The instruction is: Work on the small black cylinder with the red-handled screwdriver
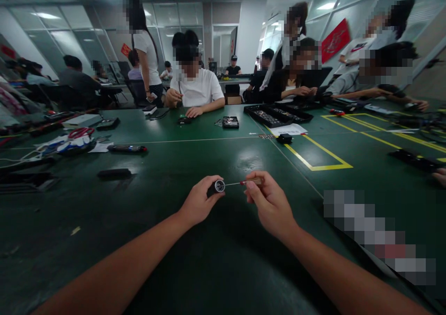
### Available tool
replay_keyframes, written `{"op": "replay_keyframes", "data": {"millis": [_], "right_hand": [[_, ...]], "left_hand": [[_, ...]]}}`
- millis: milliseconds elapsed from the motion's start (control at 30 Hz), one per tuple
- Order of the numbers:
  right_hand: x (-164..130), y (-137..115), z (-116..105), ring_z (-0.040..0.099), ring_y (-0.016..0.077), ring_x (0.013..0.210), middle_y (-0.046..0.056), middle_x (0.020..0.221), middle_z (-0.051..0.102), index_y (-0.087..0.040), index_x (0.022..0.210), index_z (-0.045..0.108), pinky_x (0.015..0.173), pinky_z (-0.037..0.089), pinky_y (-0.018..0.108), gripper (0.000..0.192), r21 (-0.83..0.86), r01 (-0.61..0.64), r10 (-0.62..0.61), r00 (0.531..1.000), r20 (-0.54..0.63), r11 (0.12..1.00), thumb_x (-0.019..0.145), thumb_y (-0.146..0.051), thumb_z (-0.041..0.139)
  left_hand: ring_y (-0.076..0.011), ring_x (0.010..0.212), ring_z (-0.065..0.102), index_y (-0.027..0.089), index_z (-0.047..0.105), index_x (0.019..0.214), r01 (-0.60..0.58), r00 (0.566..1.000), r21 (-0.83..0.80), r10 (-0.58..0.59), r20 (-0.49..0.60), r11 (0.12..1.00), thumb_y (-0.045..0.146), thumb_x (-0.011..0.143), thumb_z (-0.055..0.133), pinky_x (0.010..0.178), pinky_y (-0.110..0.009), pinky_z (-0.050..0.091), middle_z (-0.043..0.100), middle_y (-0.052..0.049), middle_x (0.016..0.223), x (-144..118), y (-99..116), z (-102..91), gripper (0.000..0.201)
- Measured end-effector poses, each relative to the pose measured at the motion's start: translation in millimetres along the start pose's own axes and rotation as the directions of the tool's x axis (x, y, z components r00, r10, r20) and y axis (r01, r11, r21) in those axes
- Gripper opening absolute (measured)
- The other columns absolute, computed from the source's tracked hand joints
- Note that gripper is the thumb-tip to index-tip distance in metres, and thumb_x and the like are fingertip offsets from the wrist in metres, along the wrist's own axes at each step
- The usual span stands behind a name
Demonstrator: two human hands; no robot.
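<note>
Left fingers [210, 180] clamp a black, silver-rimmed cylinder [216, 187], likely light, stiff, best held around its wall; right fingers [257, 193] pinch a brown-handled metal screwdriver [243, 182].

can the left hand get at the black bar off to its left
Probably yes: nothing visible stands between the left hand and the black bar, though the black cylinder that hand grips would likely need setting down first.

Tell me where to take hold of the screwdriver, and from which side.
Grip the screwdriver by its thicker handle, probably best from the right, where the right hand holds it. Its thin shaft points left toward the round end of the black cylinder in the left hand, leaving little room there, while the handle gives fingers more to hold.
</note>
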State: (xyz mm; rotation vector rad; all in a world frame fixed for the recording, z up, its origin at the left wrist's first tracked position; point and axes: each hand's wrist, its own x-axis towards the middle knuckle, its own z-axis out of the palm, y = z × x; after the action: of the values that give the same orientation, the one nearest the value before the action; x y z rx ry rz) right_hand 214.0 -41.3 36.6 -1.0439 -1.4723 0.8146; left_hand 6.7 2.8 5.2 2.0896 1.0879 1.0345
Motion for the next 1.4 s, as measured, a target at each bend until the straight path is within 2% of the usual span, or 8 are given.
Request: {"op": "replay_keyframes", "data": {"millis": [200, 433, 633, 833, 1000, 1167, 1267, 1400], "right_hand": [[-2.1, -5.8, 0.7, 0.052, 0.0144, 0.053, -0.002, 0.061, 0.057, -0.022, 0.089, 0.07, 0.051, 0.04, 0.028, 0.037, -0.129, -0.006, -0.008, 0.994, -0.108, 0.992, 0.101, -0.05, 0.047], [-0.5, -1.7, 1.2, 0.064, 0.0187, 0.076, 0.003, 0.087, 0.068, -0.023, 0.103, 0.062, 0.066, 0.049, 0.031, 0.017, -0.099, -0.007, -0.007, 0.989, -0.146, 0.995, 0.097, -0.035, 0.052], [-0.8, -2.8, 0.8, 0.053, 0.0156, 0.058, -0.002, 0.066, 0.056, -0.023, 0.089, 0.065, 0.055, 0.041, 0.029, 0.031, -0.173, -0.01, -0.01, 0.994, -0.112, 0.985, 0.102, -0.046, 0.046], [-1.9, 1.5, 2.0, 0.065, 0.02, 0.077, 0.003, 0.088, 0.069, -0.024, 0.107, 0.063, 0.068, 0.05, 0.033, 0.021, -0.125, 0.016, -0.036, 0.987, -0.154, 0.992, 0.1, -0.041, 0.052], [-2.7, 5.0, 6.2, 0.065, 0.0209, 0.08, 0.004, 0.085, 0.068, -0.024, 0.103, 0.063, 0.075, 0.051, 0.037, 0.026, -0.102, 0.013, -0.032, 0.981, -0.19, 0.995, 0.102, -0.044, 0.047], [6.5, 11.5, 6.7, 0.064, 0.0205, 0.074, 0.003, 0.081, 0.066, -0.023, 0.096, 0.062, 0.075, 0.052, 0.039, 0.027, 0.189, -0.108, 0.153, 0.959, -0.24, 0.976, 0.097, -0.05, 0.055], [16.6, 18.7, 3.2, 0.056, 0.0171, 0.058, -0.001, 0.066, 0.057, -0.022, 0.082, 0.06, 0.065, 0.055, 0.039, 0.033, 0.52, -0.31, 0.416, 0.904, -0.098, 0.796, 0.091, -0.054, 0.062], [22.2, 24.9, -0.5, 0.056, 0.0149, 0.059, -0.002, 0.068, 0.06, -0.022, 0.084, 0.062, 0.063, 0.055, 0.034, 0.03, 0.539, -0.229, 0.38, 0.906, -0.188, 0.811, 0.087, -0.052, 0.068]], "left_hand": [[-0.0252, 0.116, 0.06, 0.025, 0.064, 0.121, -0.006, 0.998, 0.048, 0.003, 0.055, 0.999, 0.021, 0.09, 0.068, 0.103, -0.042, 0.043, 0.067, -0.006, 0.121, -0.6, 1.2, 0.2, 0.031], [-0.0241, 0.114, 0.061, 0.024, 0.064, 0.123, 0.023, 0.999, 0.028, -0.024, 0.031, 0.999, 0.023, 0.09, 0.068, 0.101, -0.04, 0.045, 0.067, -0.006, 0.12, -0.8, 2.2, -1.7, 0.033], [-0.0248, 0.116, 0.061, 0.024, 0.065, 0.122, 0.018, 0.999, 0.051, -0.02, 0.039, 0.999, 0.022, 0.089, 0.069, 0.104, -0.041, 0.044, 0.067, -0.006, 0.121, 0.4, 0.1, 0.6, 0.033], [-0.0254, 0.115, 0.061, 0.025, 0.064, 0.124, 0.003, 0.999, 0.066, -0.006, 0.036, 0.998, 0.026, 0.091, 0.068, 0.102, -0.042, 0.044, 0.068, -0.006, 0.121, -1.1, 0.1, -1.3, 0.033], [-0.0258, 0.117, 0.062, 0.025, 0.065, 0.125, -0.003, 0.999, 0.128, -0.002, 0.035, 0.992, 0.024, 0.09, 0.071, 0.104, -0.044, 0.042, 0.069, -0.006, 0.122, -1.4, 5.8, 0.7, 0.035], [-0.0246, 0.119, 0.061, 0.024, 0.065, 0.127, -0.012, 0.999, 0.127, 0.017, -0.038, 0.992, 0.023, 0.091, 0.069, 0.106, -0.043, 0.043, 0.068, -0.006, 0.126, -0.3, 10.4, -0.7, 0.036], [-0.0222, 0.119, 0.061, 0.024, 0.064, 0.127, -0.044, 0.999, 0.097, 0.047, -0.025, 0.994, 0.021, 0.091, 0.069, 0.106, -0.04, 0.044, 0.068, -0.006, 0.125, 1.1, 7.9, -4.2, 0.036], [-0.0213, 0.116, 0.062, 0.023, 0.065, 0.127, -0.012, 0.999, 0.102, 0.015, -0.029, 0.995, 0.022, 0.091, 0.07, 0.104, -0.039, 0.047, 0.068, -0.006, 0.123, 2.0, 2.6, -5.8, 0.036]]}}
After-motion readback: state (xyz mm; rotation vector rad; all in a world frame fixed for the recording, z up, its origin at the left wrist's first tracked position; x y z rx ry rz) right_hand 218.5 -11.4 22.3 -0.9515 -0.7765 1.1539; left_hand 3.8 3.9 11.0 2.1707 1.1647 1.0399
